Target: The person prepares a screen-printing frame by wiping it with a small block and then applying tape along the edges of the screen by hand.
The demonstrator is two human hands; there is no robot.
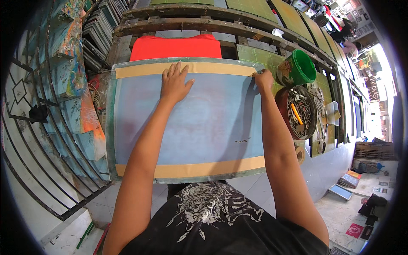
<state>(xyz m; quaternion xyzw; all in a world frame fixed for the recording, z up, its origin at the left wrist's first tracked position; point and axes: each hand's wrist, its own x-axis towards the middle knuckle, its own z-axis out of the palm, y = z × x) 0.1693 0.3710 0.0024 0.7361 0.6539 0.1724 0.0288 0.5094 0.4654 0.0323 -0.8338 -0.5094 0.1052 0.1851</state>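
A screen-printing frame (191, 114) with blue mesh lies flat in front of me. Tan tape runs along its far side as one strip (140, 70) and along its near side as another strip (204, 168). My left hand (175, 83) rests open on the frame, its spread fingertips on the far strip and its palm over the mesh. At the far right corner my right hand (264, 80) is closed in a pinch at the end of that same strip; its fingertips are partly hidden. A red cloth (175, 47) shows beyond the far edge.
To the right stand a green bucket (304, 68), a round tin (313, 123) of small metal parts with an orange-handled tool (296, 114), and a white container (333, 112). A tape roll (300, 155) is nearer me. Black metal bars (55, 127) and stacked frames (95, 36) are left.
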